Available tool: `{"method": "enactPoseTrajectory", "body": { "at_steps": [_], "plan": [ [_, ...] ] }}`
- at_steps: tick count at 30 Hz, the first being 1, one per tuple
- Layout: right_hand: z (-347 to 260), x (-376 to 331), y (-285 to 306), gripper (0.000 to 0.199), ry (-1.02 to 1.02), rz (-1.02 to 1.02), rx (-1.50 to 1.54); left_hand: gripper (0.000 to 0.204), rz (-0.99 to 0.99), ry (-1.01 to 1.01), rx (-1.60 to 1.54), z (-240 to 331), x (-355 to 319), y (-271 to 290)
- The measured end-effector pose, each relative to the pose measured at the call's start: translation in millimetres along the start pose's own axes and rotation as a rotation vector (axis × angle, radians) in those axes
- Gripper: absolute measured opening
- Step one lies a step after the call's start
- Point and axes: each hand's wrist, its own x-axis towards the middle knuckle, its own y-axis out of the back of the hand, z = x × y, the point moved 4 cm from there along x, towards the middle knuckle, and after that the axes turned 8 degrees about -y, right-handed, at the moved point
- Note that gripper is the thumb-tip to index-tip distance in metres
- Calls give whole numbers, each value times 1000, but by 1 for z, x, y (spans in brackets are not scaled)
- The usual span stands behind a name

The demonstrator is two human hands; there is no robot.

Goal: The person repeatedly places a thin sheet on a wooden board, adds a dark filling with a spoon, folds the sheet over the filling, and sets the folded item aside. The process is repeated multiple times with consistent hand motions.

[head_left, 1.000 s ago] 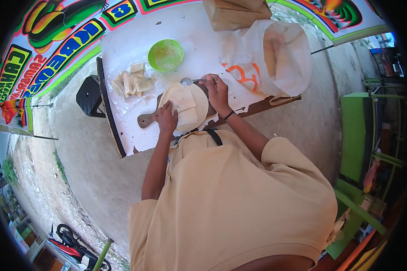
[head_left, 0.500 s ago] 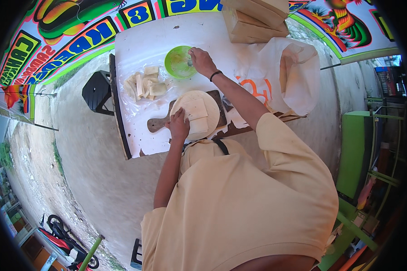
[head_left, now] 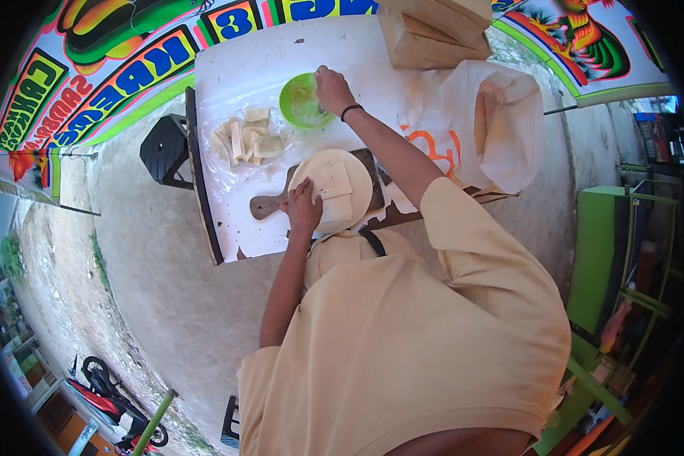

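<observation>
My left hand point(head_left: 302, 209) lies with its fingers stretched over the left edge of a round pale disc point(head_left: 308, 165). Thin pale square sheets point(head_left: 334, 182) rest on that disc, close to my fingertips. Beneath it is a wooden board point(head_left: 266, 207), its handle pointing left. My right hand point(head_left: 332, 91) is at the right rim of a green bowl point(head_left: 290, 97), fingers closed together. Something whitish and wet-looking is in the bowl. Whatever the fingers pinch is hidden by the hand. Left of the bowl, several pale folded pieces point(head_left: 260, 144) lie on clear plastic.
The white table point(head_left: 243, 68) has a dark left edge. Brown paper packets point(head_left: 433, 34) are stacked at its far right, above a whitish plastic bag point(head_left: 501, 114). A black stool point(head_left: 163, 150) stands left of the table; a printed banner point(head_left: 159, 64) hangs beyond it.
My right hand has shifted slightly at the bowl's right side, lower over its rim. The left hand stays on the disc. The whole view has shifted slightly.
</observation>
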Motion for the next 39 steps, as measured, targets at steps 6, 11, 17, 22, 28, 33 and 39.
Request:
{"method": "enactPoseTrajectory", "body": {
  "at_steps": [6,11,17,22,28,33,39],
  "plan": [
    [2,6,4,26,-220,-18,28,53,-29,34,-6,5,-1,3],
    [15,3,29,26,-233,92,30,53,-11,33,-16,4,1,-1],
    [43,-47,74,27,-377,-52,658,51,26,1,15,2,-5,-3],
    [48,-131,90,28,-357,-111,817,49,77,-10,17,1,-5,-8],
    [49,-220,63,25,-90,-179,579,48,115,2,-17,2,-6,-11],
    [49,-238,48,24,-32,-174,563,49,98,3,-23,3,-5,-10],
    [38,-229,49,23,-4,-108,482,50,69,35,-11,1,-5,-11]
  ]
}}
